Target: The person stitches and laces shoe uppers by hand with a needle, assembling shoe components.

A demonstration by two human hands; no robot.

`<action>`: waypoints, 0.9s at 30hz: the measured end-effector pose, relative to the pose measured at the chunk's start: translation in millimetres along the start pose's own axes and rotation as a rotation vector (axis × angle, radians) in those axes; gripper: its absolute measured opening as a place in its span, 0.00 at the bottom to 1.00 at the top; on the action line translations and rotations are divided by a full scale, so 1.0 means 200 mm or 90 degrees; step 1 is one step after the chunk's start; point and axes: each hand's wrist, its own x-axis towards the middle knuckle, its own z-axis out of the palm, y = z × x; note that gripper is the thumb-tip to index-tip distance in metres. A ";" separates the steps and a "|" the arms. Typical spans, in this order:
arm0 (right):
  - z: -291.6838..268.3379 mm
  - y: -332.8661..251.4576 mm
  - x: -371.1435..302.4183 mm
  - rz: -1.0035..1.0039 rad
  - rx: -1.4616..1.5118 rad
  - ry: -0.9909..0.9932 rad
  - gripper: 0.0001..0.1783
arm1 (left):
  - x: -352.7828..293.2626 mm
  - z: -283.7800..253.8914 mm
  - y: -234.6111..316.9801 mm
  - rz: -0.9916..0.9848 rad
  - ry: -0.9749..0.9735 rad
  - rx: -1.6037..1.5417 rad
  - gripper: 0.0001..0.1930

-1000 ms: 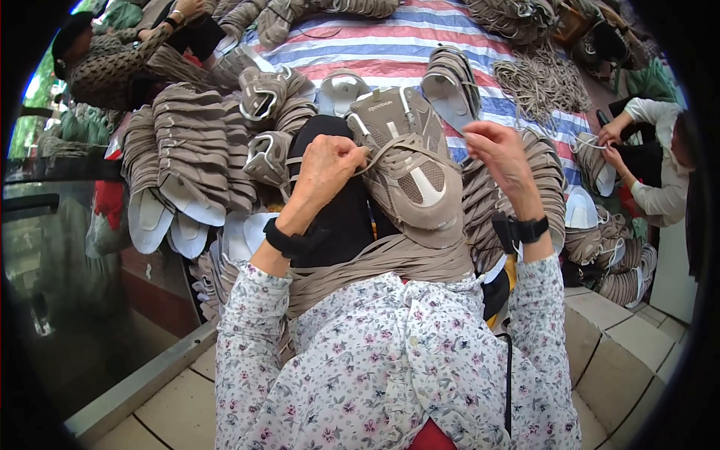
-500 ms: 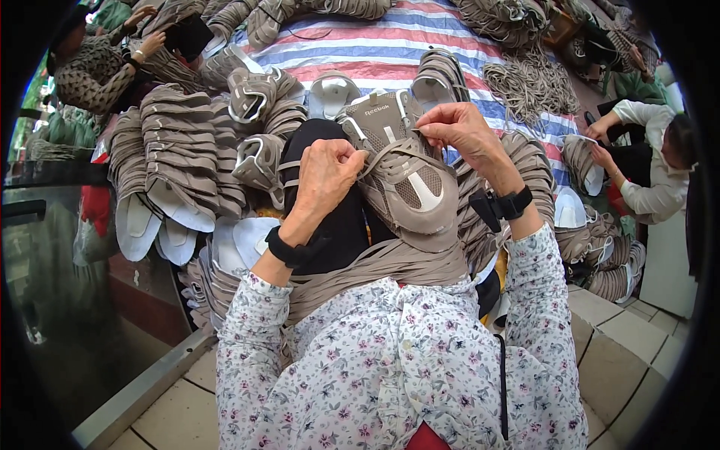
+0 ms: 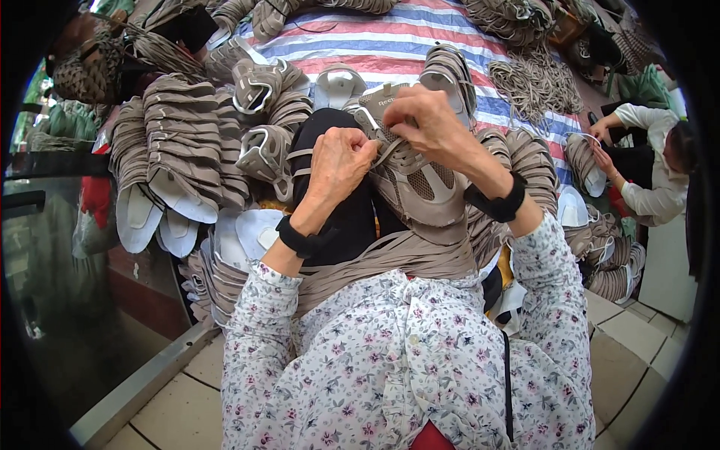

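Note:
A taupe shoe upper [image 3: 424, 189] with mesh panels and pale trim lies over my lap, its toe toward me. A flat taupe shoelace [image 3: 405, 159] crosses its eyelets. My left hand [image 3: 339, 166] is closed in a pinch on the lace at the upper's left side. Above the tongue, my right hand [image 3: 435, 129] reaches across to the left row of eyelets, its thumb and fingers closed on the lace; the fingertips are partly hidden and a little blurred. Loose taupe laces [image 3: 375, 268] are spread over my lap.
Stacked shoe uppers [image 3: 178, 142] stand at my left, with more uppers [image 3: 531, 161] at my right. A striped sheet [image 3: 360, 45] lies ahead, bearing a heap of laces [image 3: 536, 86]. A co-worker in a white sleeve [image 3: 651, 196] sits at the right; another person is at the far left.
My right hand has moved left across the tongue, from the upper's right side to its left eyelets. My left hand has shifted slightly right and stays pinched.

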 end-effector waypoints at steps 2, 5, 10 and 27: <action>0.03 0.00 0.03 0.003 0.042 -0.036 0.07 | 0.00 0.01 0.00 0.014 0.009 0.019 0.15; -0.01 -0.02 0.06 0.054 0.045 -0.121 0.07 | -0.02 0.04 0.04 0.033 0.055 0.048 0.13; -0.01 0.01 0.11 0.004 0.031 -0.182 0.08 | -0.02 0.06 0.03 0.076 0.105 0.063 0.11; 0.03 -0.05 0.06 0.003 -0.105 -0.242 0.05 | 0.00 0.01 -0.07 0.005 -0.079 -0.097 0.13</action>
